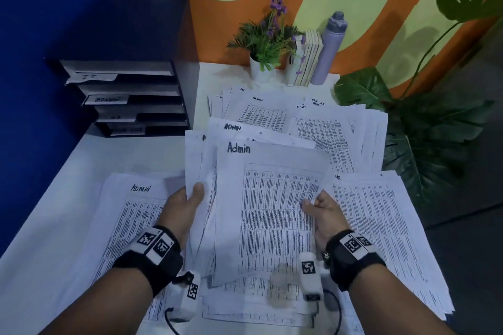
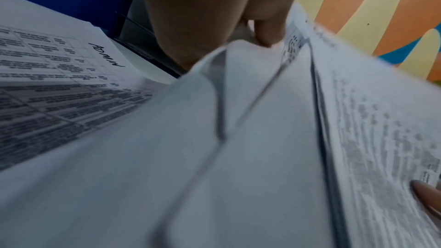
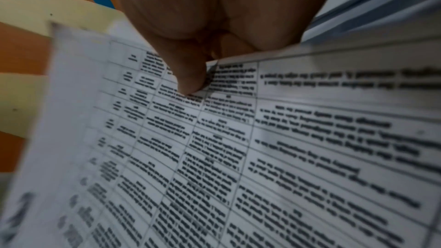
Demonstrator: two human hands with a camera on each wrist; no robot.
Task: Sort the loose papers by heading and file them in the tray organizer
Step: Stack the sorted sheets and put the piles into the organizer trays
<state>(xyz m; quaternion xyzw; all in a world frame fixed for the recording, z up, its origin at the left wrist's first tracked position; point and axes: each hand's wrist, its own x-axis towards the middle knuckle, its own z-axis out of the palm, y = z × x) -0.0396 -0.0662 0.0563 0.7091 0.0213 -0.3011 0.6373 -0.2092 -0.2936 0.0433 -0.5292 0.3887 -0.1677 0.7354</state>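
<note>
I hold a fanned bundle of printed sheets headed "Admin" (image 1: 269, 204) upright above the desk. My left hand (image 1: 187, 198) grips its left edge, thumb on the front. My right hand (image 1: 321, 207) pinches the right edge of the front sheet (image 3: 238, 139), thumb on the print. In the left wrist view the bundle (image 2: 238, 139) shows edge-on with several layers. A black tray organizer (image 1: 136, 95) stands at the back left, its shelves labelled, one "ADMIN" (image 1: 106, 99). Flat piles lie around: an "ADMIN" pile (image 1: 128, 215) on the left, an "HR" pile (image 1: 381, 226) on the right.
More paper stacks (image 1: 299, 117) spread across the back of the white desk (image 1: 68, 177). A potted purple flower (image 1: 268, 43), small books (image 1: 307, 60) and a lilac bottle (image 1: 330, 46) stand against the painted wall. A large leafy plant (image 1: 424, 128) sits beyond the desk's right edge.
</note>
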